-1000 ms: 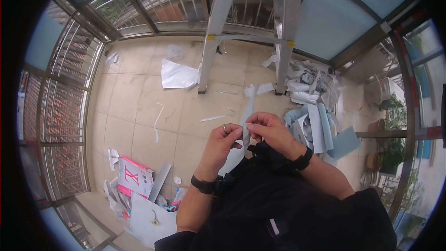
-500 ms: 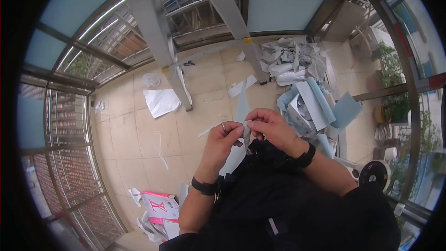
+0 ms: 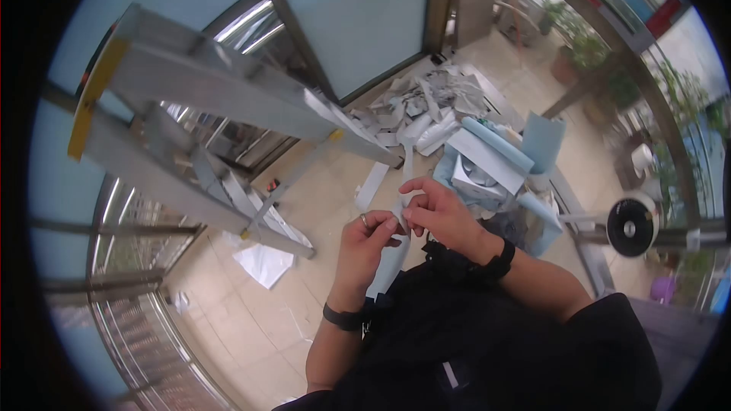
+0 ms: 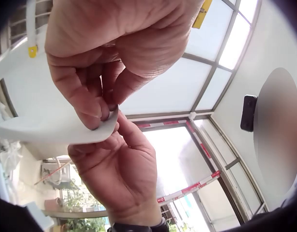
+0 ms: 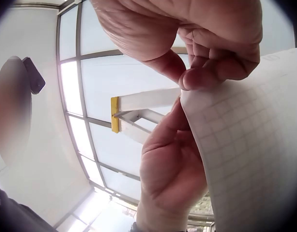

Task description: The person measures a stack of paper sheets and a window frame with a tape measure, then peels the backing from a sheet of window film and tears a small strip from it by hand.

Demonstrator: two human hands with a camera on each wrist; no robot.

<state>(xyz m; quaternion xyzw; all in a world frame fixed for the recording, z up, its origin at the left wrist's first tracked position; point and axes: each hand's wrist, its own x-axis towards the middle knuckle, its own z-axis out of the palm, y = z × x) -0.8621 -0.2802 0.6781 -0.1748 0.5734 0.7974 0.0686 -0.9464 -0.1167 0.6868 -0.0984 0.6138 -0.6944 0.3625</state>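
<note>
— Where is the long pale blue-grey strip of film with the grid-printed backing?

— At chest height, in front of the dark top and above the tiled floor. Both hands pinch it. Its lower length hangs down past the wrists and its upper end sticks up beyond the fingers.

— How do the fingers lie?

— The left hand has thumb and forefinger closed on the strip's edge. The right hand pinches the same edge, its fingertips almost touching the left's. Both grips sit at one small corner — nothing else supports the strip.

— So what could go wrong?

— I'd judge a tear likeliest. The sheet looks thin and the nails are working at one spot, so a pull at an angle could rip it across. The corner could also crease or crumple under the pressure. If either pinch slips, the strip could drop — perhaps among the pile of crumpled white and grey offcuts beyond the silver aluminium stepladder.
</note>
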